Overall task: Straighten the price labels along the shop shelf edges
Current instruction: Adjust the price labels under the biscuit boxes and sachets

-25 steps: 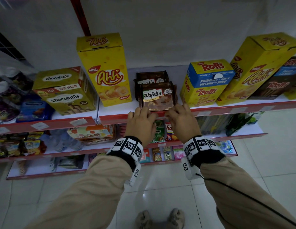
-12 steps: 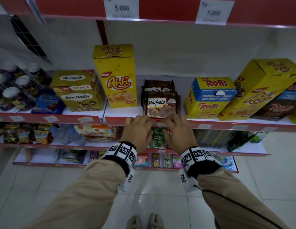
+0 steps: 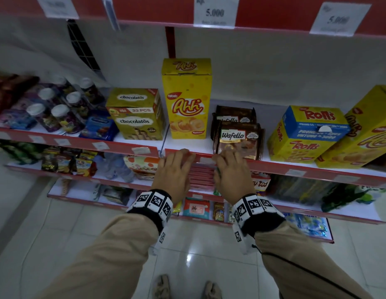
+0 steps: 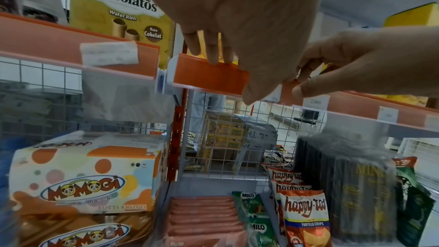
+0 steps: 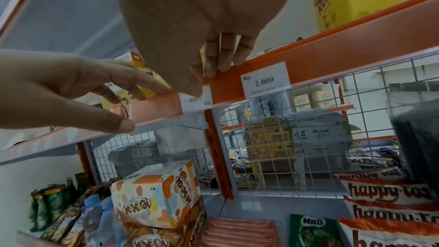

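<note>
On the red shelf edge rail (image 3: 274, 167), below the yellow Ahh box (image 3: 186, 98) and the Wafello pack (image 3: 239, 141), sits a small white price label (image 3: 206, 160). In the right wrist view this label (image 5: 196, 100) reads upside down. My right hand (image 5: 209, 77) curls its fingers over the rail's top and its thumb presses the label's right part. My left hand (image 4: 232, 78) pinches the rail just left of the label, fingers on top, thumb under the clear lip. In the head view both hands, left (image 3: 177, 156) and right (image 3: 228, 160), flank the label.
An upright label marked 2.000 (image 5: 266, 80) sits just right of the held one. Other labels dot the rail to the left (image 3: 141, 150) and right (image 3: 296, 172). Chocolatos box (image 3: 136, 114) and Rolls box (image 3: 306, 134) stand on the shelf. A higher shelf carries 5.000 tags (image 3: 215, 11).
The head view has tilted up, bringing the upper shelf's tags into sight. Both hands stay on the same rail; they have spread slightly apart, so the label shows between them.
</note>
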Available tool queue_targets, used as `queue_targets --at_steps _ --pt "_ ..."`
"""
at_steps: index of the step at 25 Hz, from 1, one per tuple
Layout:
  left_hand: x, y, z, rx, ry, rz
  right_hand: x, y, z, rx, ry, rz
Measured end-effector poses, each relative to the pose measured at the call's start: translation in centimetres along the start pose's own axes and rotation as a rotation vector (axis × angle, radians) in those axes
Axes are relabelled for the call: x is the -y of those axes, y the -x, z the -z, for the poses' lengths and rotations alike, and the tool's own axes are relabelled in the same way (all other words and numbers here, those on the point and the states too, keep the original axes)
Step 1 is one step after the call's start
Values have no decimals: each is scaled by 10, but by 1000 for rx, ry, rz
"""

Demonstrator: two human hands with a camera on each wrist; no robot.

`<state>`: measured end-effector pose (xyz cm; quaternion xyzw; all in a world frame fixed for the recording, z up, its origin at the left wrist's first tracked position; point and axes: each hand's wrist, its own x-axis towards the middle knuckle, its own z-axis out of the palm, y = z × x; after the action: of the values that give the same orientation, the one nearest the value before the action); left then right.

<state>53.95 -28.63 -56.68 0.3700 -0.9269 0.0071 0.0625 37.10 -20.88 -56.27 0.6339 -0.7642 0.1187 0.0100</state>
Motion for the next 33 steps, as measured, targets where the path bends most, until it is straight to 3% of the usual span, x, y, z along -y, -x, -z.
queue_targets --at_steps 8,20,26,30,33 --pt "10 -5 -2 3 -5 -94 18 1 -14 -141 0 84" --pt "16 -15 -7 63 34 -102 39 -9 -20 -121 -3 -181" --pt "24 -16 -8 61 60 -136 37 -18 -14 -62 -14 -197" --pt "33 -21 -4 8 116 -126 35 -24 -6 -177 -211 -206" --pt "38 -24 -2 -25 196 -116 39 -31 0 -280 -611 -302"
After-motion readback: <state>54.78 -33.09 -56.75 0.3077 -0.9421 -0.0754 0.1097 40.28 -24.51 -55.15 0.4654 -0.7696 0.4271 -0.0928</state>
